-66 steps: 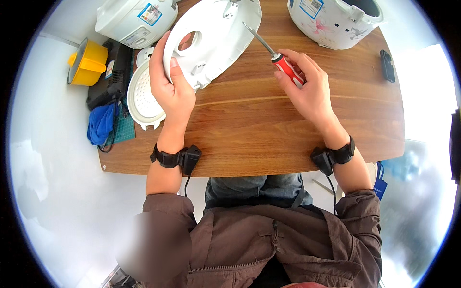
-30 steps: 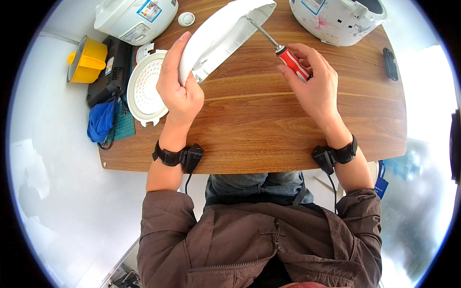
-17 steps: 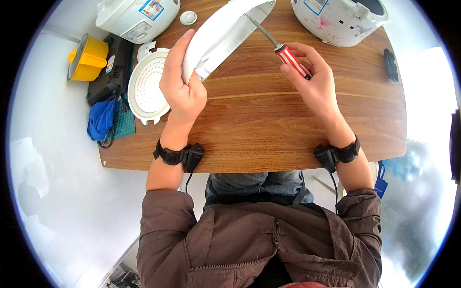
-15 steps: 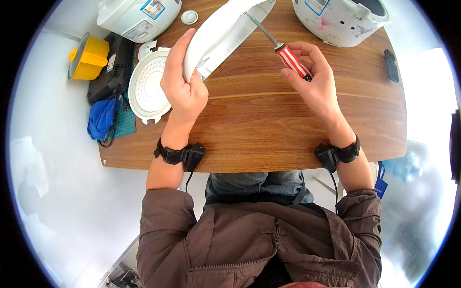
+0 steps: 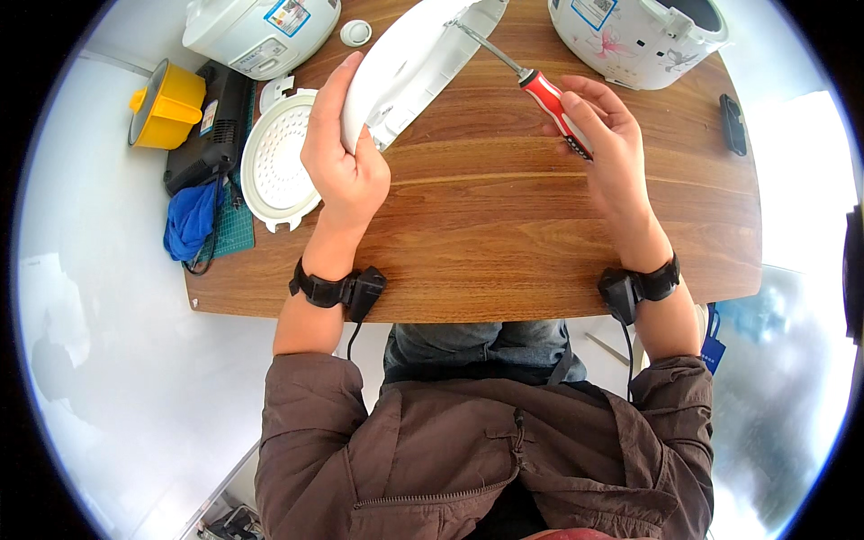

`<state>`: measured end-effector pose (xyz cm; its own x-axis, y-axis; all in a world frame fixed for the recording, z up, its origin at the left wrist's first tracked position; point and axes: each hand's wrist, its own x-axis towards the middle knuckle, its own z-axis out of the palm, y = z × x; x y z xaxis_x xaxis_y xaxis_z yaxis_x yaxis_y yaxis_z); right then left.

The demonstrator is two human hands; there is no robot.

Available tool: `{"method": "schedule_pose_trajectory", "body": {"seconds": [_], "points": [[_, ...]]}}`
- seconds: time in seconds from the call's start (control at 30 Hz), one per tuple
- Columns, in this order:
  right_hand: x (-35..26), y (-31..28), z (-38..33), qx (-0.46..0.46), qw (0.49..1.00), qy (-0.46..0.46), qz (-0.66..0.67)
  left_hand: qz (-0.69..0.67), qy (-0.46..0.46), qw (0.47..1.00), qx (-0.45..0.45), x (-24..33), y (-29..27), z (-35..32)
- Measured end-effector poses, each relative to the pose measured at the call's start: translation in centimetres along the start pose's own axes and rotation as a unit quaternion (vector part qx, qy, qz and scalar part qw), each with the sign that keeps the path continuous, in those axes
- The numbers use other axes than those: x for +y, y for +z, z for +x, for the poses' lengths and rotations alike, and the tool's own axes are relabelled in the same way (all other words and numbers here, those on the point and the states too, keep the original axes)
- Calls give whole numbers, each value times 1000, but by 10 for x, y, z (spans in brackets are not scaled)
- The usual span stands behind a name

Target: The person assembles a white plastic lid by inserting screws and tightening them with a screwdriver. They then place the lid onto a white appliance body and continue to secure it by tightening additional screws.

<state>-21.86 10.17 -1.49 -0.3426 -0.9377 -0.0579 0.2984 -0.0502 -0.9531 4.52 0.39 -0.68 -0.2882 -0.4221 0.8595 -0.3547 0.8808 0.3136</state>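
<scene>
My left hand grips the near left end of a curved white plastic lid shell, fingers behind it and thumb at its edge. The shell is tilted up off the table, and its far end runs out of the picture. In my right hand is a screwdriver with a red and white handle, held between thumb and fingers. Its metal shaft points up and left. The tip meets the inside of the shell near the far end; whether it sits in a screw is too small to tell.
On the wooden table stand a white rice cooker and an open floral one. Leftward lie a perforated white disc, a black device, a yellow container and a blue cloth. A small black object lies right.
My right hand has shifted slightly right, and its fingers have changed their grip. The screwdriver handle has turned about its axis. The shell has moved slightly left.
</scene>
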Motion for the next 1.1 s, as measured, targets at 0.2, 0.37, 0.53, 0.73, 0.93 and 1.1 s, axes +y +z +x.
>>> {"method": "schedule_pose_trajectory", "body": {"seconds": [0.2, 0.37, 0.53, 0.73, 0.93, 1.1], "points": [[6, -10, 2, -74, 979, 50, 186, -8, -10, 1000, 14, -4, 0, 1], [9, -4, -1, -87, 969, 16, 229, -11, -16, 999, 25, -5, 1, 2], [12, 2, 3, -5, 985, 4, 170, -12, -11, 999, 31, -4, 3, 2], [15, -17, 11, -38, 983, 25, 175, 0, 2, 1000, 14, 0, 1, 1], [21, 6, 3, 10, 998, -8, 69, -21, -24, 999, 32, -8, 2, 2], [16, -8, 3, -70, 989, 109, 69, -1, -14, 999, 30, -6, 2, 1]]}}
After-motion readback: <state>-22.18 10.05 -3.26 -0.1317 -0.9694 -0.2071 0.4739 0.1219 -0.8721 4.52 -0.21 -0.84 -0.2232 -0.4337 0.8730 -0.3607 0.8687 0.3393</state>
